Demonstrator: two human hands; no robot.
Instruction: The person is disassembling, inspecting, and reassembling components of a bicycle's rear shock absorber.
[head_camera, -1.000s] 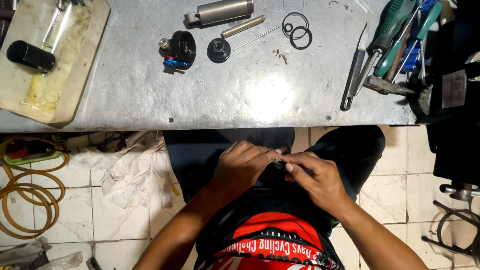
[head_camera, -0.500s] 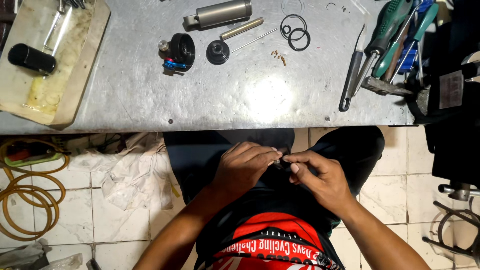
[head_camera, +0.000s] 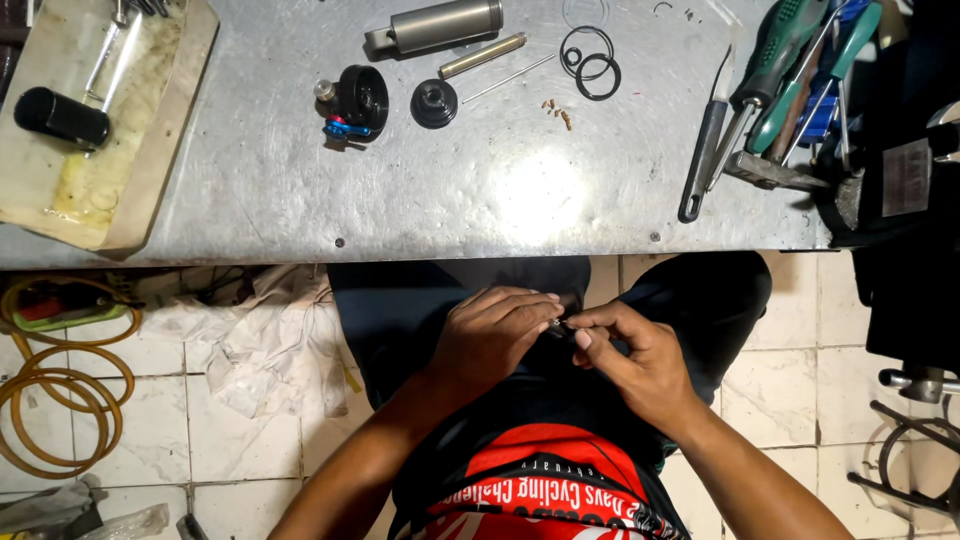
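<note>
Metal, small and dark, is all I can make out of the small part (head_camera: 558, 327) pinched between the two hands, which meet over the lap just below the edge of the steel bench (head_camera: 500, 190). I read the left hand (head_camera: 490, 335) as curled nearly closed, its fingertips gripping the part from its right side; the right hand (head_camera: 635, 355) is closed to a thumb-and-forefinger pinch on the same part from the opposite side. The part lies directly between the two sets of fingertips, touching both (its exact shape is too hidden to tell). Its long axis, as far as I can judge, runs left to right, from one hand toward the other. Neither hand is nearer; both are in contact. Well ahead of the hands, on the bench, lie a grey cylinder (head_camera: 440, 24), a black round cap (head_camera: 434, 102), black O-rings (head_camera: 590, 62) and, ahead to the right, green-handled screwdrivers (head_camera: 790, 55).
</note>
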